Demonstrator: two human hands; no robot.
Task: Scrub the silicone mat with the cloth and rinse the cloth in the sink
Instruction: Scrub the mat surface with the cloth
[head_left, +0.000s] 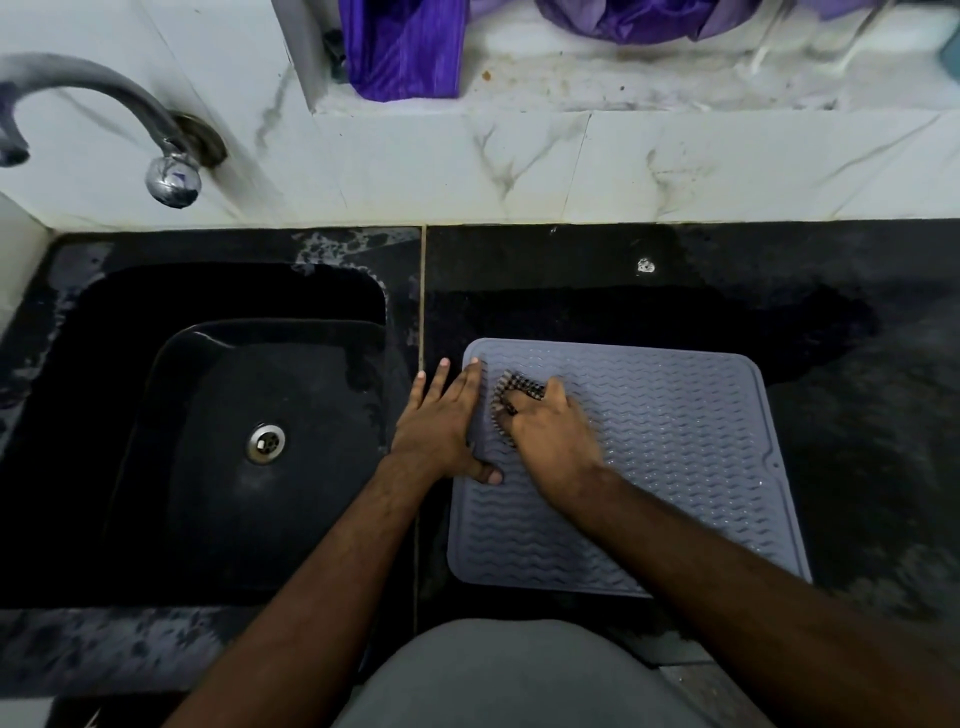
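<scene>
Before you, by material: silicone mat (649, 467) — matt grey, ribbed in raised wavy ridges, dotted with wet beads. Cloth (519, 391) — checked woven fabric, bunched under your right hand (553, 441). Surface (727, 270) — dark speckled stone, wet and glossy in patches. Sink (171, 364) — black, semi-gloss, with a metal drain (266, 442). Tap (104, 98) — chromed metal, shiny. Wall tiles (623, 166) — glossy white marble-veined, stained.

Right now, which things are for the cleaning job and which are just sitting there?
For the job:
silicone mat
cloth, bunched under the right hand
left hand, flat on the mat's edge
sink
tap

Just lying about:
purple fabric on the ledge behind
</scene>
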